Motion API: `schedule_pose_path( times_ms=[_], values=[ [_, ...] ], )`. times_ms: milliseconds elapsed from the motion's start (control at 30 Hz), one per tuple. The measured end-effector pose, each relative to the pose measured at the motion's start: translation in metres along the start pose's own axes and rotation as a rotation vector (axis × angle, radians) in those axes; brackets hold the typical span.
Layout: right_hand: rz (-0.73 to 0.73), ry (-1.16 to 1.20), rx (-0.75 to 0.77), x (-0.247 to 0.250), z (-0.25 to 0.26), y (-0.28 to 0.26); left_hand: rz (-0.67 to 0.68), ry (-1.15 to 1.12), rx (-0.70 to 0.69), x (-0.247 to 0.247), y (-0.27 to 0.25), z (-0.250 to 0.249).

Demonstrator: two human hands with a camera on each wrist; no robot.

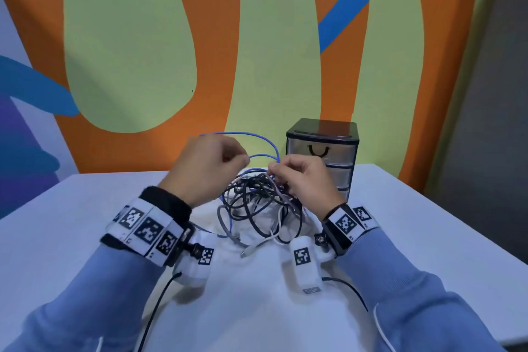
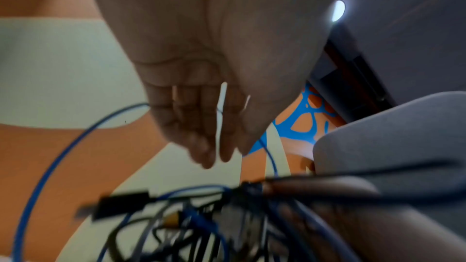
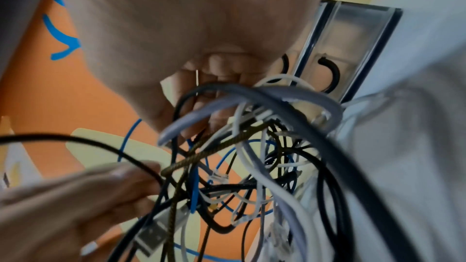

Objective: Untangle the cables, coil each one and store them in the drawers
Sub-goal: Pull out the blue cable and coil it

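A tangle of black, grey, white and blue cables (image 1: 257, 208) is bunched at the middle of the white table (image 1: 85, 223). My left hand (image 1: 243, 161) pinches a blue cable (image 1: 257, 137) that loops up and back above the bunch; the same blue cable (image 2: 50, 156) runs through my curled left hand (image 2: 214, 146). My right hand (image 1: 273, 173) grips strands at the top of the tangle, with the right hand's (image 3: 214, 91) fingers hooked among the cables (image 3: 252, 156). A small black-framed drawer unit (image 1: 323, 151) stands shut just behind my right hand.
A painted orange, green and blue wall (image 1: 257, 51) rises right behind the table. A silver USB plug (image 1: 245, 253) sticks out of the bunch toward me. Wrist-camera leads (image 1: 160, 303) trail over the near table. The table's right edge (image 1: 471, 240) runs diagonally.
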State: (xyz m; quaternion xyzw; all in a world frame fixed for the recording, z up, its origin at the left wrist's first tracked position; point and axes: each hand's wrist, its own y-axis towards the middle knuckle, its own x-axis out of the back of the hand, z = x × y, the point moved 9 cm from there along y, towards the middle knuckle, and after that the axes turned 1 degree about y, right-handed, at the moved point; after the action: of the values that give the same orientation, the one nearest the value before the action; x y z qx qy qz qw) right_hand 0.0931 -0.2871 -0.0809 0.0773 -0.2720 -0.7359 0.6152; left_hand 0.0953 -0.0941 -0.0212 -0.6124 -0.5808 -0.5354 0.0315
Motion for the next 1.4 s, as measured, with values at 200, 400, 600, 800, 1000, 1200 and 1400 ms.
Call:
schedule_pose_path(
  times_ms=[200, 400, 600, 800, 1000, 1200, 1400],
  values=[
    [0.133, 0.086, 0.012, -0.017, 0.018, -0.011, 0.252, 0.066, 0.144, -0.044, -0.003, 0.023],
    [0.132, -0.048, -0.093, -0.018, -0.002, -0.006, 0.217, -0.122, 0.233, -0.042, -0.006, 0.028],
    [0.12, -0.102, -0.313, -0.016, -0.041, -0.001, 0.071, -1.112, 0.516, -0.025, -0.007, 0.034],
    [0.029, -0.184, -0.336, -0.01, -0.043, 0.002, 0.087, -1.313, 0.435, -0.009, -0.005, 0.031],
    [-0.015, -0.243, -0.322, 0.0, -0.048, 0.004, -0.093, -1.622, 0.288, 0.017, -0.005, 0.03],
    [-0.135, -0.293, -0.208, 0.013, -0.041, 0.006, -0.312, -1.751, 0.277, 0.031, -0.005, 0.046],
    [-0.306, -0.33, -0.121, 0.032, -0.019, 0.002, -0.471, -1.834, 0.301, 0.046, -0.008, 0.069]
  ],
)
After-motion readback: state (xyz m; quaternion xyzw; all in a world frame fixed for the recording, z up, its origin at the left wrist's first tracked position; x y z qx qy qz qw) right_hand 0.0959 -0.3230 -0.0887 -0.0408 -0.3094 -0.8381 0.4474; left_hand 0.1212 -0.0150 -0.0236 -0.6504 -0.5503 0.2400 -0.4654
